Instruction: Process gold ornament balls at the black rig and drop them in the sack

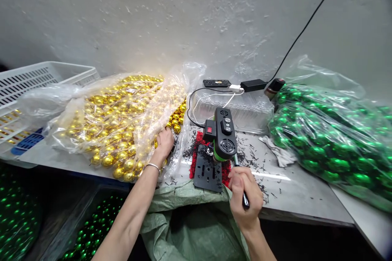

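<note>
My right hand (246,195) is wrapped round the black-tipped lever (245,201) of a small black bench drill press (226,133). Below its head lies a slotted black base plate (208,171) on a red mat (227,170). My left hand (165,142) is at the mouth of a clear plastic bag (148,118) full of shiny gold balls (107,160). Its fingers are curled in, and what they may hold is hidden. A little gold shows beside them, and loose gold balls (177,121) lie just beyond.
Black shavings (245,147) litter the white table (294,187). Behind the drill are a clear plastic box (254,110), a power adapter (253,85) and cables. A bag of green balls (337,142) stands right, a white basket (61,69) left. A green sack (196,228) hangs at the front edge.
</note>
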Motion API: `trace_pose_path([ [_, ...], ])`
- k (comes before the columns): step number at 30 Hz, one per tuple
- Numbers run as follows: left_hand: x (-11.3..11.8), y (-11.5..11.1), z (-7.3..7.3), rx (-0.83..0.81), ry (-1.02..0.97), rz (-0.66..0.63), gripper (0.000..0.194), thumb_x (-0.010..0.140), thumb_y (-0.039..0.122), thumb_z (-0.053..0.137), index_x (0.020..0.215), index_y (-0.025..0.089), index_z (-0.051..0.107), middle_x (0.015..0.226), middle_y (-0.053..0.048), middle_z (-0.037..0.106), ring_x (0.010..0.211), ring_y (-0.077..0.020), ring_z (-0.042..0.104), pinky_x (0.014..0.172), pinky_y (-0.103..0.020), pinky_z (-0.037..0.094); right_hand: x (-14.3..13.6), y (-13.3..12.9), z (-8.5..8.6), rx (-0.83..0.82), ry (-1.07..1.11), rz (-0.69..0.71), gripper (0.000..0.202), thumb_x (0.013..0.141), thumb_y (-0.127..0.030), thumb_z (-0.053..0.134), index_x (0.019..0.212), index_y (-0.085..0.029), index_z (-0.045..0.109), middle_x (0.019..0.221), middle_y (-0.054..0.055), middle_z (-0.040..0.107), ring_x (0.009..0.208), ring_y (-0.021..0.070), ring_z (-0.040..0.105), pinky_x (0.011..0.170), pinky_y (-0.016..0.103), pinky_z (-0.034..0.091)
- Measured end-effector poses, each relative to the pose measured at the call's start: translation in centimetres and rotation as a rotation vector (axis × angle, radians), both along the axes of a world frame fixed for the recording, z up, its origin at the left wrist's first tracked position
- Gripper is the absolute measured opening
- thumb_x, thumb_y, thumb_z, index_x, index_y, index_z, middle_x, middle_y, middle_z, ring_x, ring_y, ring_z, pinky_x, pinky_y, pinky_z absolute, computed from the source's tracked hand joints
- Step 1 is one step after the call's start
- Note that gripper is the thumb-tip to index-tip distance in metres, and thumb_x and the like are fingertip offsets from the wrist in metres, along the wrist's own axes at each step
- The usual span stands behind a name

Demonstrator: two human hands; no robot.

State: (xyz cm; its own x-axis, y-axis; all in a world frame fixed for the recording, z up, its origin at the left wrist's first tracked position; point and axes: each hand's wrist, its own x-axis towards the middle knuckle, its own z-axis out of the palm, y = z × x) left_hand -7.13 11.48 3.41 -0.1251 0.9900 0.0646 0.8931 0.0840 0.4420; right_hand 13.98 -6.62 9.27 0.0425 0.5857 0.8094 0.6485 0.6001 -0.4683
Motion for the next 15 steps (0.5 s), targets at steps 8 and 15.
trace_pose_path([
  [8,-0.7,-5.4,0.8,-0.073,-1.076,-0.078,0.058,0.079,0.042,0.071,0.129,0.016,0.059,0.106,-0.011,0.07,0.093,-0.0215,0.068,0.08,-0.034,0.054,0.0,0.0,-0.2,0.003,0.002,0.007,0.027,0.086,0.002,0.042,0.071,-0.021,0.045,0.066,0.0,0.049,0.066,0.0135,0.052,0.058,0.028,0.04],
  [15,4.4,-11.7,-1.6,-0.318,-1.371,-0.173,0.05,0.083,0.038,0.067,0.129,0.018,0.062,0.109,-0.009,0.071,0.092,-0.0179,0.068,0.085,-0.034,0.055,0.0,0.0,-0.2,0.003,0.0,0.007,0.026,0.086,0.001,0.043,0.072,-0.02,0.045,0.067,0.0,0.049,0.068,0.0135,0.052,0.059,0.027,0.04],
])
